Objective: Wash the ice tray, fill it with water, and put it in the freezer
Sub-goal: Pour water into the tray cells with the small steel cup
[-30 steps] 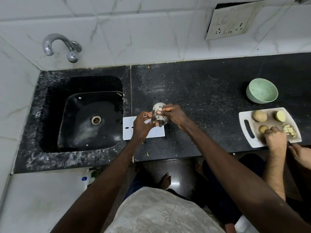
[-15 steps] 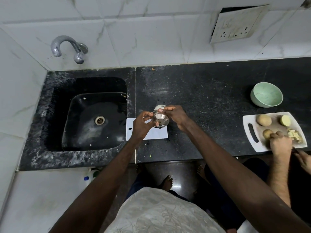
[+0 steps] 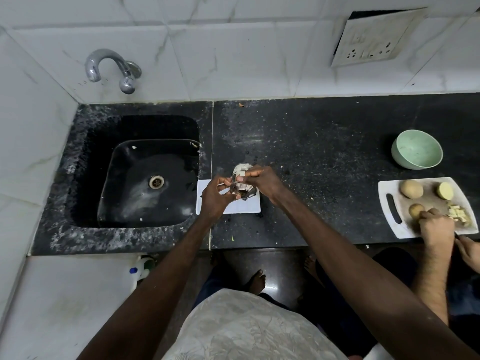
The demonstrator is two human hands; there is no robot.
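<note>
Both my hands hold a small round fluted metal piece point(image 3: 243, 191) just above the black counter point(image 3: 324, 157). My right hand point(image 3: 261, 181) grips its upper part from the right, where a pale round part point(image 3: 240, 169) shows behind the fingers. My left hand point(image 3: 215, 197) pinches its left rim with thumb and fingertips. Under the hands a flat white plastic board point(image 3: 246, 207) lies on the counter beside the sink point(image 3: 135, 183). I see no ice tray that I can recognise.
A chrome tap point(image 3: 111, 67) hangs on the tiled wall over the black sink. At the right stand a green bowl point(image 3: 417, 149) and a white cutting board point(image 3: 389, 203) with potatoes, where another person's hand point(image 3: 436, 224) works. A bottle point(image 3: 139, 268) sits on the floor.
My hands and the metal piece stay almost in place over the white board. The other person's hand has shifted slightly on the cutting board.
</note>
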